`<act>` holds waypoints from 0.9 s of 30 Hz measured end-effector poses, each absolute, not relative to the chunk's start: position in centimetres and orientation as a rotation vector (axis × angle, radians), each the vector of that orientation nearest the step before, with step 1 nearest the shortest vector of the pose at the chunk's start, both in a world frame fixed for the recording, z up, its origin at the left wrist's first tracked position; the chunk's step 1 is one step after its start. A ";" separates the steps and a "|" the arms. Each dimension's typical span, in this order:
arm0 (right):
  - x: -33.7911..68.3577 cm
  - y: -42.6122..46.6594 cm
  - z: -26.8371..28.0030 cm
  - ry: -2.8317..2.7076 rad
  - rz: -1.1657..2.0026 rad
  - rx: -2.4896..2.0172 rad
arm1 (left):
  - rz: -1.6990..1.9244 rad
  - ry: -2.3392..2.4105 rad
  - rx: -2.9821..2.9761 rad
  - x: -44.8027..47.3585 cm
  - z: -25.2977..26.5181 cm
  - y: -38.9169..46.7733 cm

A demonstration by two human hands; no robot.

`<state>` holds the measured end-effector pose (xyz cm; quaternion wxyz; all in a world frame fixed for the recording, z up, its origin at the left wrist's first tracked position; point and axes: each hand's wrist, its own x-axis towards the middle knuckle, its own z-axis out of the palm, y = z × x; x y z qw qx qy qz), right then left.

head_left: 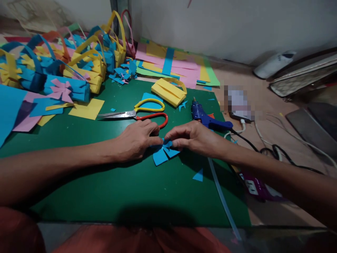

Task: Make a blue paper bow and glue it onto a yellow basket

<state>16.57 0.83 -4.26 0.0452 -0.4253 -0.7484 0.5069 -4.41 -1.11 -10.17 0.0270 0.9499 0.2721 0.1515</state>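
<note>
A blue paper bow [161, 157] with cut, fanned-out ends lies on the green mat [105, 189]. My left hand [139, 138] rests on the mat with its fingers curled, thumb and fingertips closed on the bow's left side. From the right, my right hand [196, 138] pinches the bow's folded middle between thumb and forefinger. The fingertips partly cover that middle. Just beyond my left hand lie scissors [130, 114] with one yellow and one red handle loop. A yellow paper handbag [168, 92] sits farther back. Past my right hand is a blue glue gun [207, 117].
Several finished paper handbags [67, 88] crowd the back left. Coloured paper sheets [181, 66] are stacked at the back. A clear glue stick [221, 195] and a blue scrap [198, 175] lie at the right. Cables, a phone [238, 102] and a purple power strip [254, 188] are beyond the mat.
</note>
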 end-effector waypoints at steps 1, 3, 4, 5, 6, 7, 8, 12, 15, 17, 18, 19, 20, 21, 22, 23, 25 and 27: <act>16.5 0.9 -4.3 -2.251 1.580 -1.317 | 0.470 0.838 2.937 -4.4 -10.2 -1.1; 16.4 1.0 -4.5 -2.176 1.635 -1.352 | 0.472 0.840 2.941 -4.4 -10.2 -1.1; 16.4 1.0 -4.6 -2.143 1.660 -1.363 | 0.475 0.843 2.942 -4.4 -10.2 -1.1; 16.3 1.0 -4.6 -2.119 1.680 -1.371 | 0.479 0.845 2.943 -4.4 -10.1 -1.1; 16.3 1.1 -4.6 -2.104 1.694 -1.375 | 0.484 0.844 2.944 -4.4 -10.1 -1.1; 16.2 1.1 -4.6 -2.101 1.704 -1.374 | 0.492 0.842 2.946 -4.4 -10.1 -1.1; 16.2 1.1 -4.6 -2.108 1.709 -1.371 | 0.502 0.839 2.947 -4.4 -10.1 -1.1; 16.0 1.3 -4.5 -2.171 1.712 -1.358 | 0.530 0.833 2.948 -4.4 -10.2 -1.1; 15.9 1.3 -4.3 -2.212 1.718 -1.344 | 0.522 0.846 2.946 -4.4 -10.3 -1.1; 15.9 1.4 -4.3 -2.243 1.720 -1.338 | 0.511 0.845 2.947 -4.4 -10.3 -1.1; 15.9 1.4 -4.3 -2.261 1.719 -1.335 | 0.509 0.838 2.949 -4.4 -10.3 -1.1; 15.9 1.4 -4.3 -2.279 1.716 -1.331 | 0.511 0.830 2.951 -4.5 -10.3 -1.1; 16.0 1.4 -4.4 -2.297 1.714 -1.324 | 0.515 0.823 2.951 -4.5 -10.3 -1.1; 16.0 1.4 -4.4 -2.316 1.705 -1.317 | 0.520 0.822 2.949 -4.5 -10.3 -1.1; 16.1 1.4 -4.5 -2.337 1.692 -1.308 | 0.525 0.825 2.948 -4.4 -10.3 -1.1; 16.2 1.4 -4.5 -2.362 1.675 -1.301 | 0.528 0.830 2.948 -4.4 -10.3 -1.1; 16.3 1.4 -4.6 -2.417 1.641 -1.296 | 0.533 0.837 2.953 -4.4 -10.3 -1.1; 16.4 1.4 -4.6 -2.479 1.609 -1.298 | 0.539 0.841 2.961 -4.4 -10.3 -1.1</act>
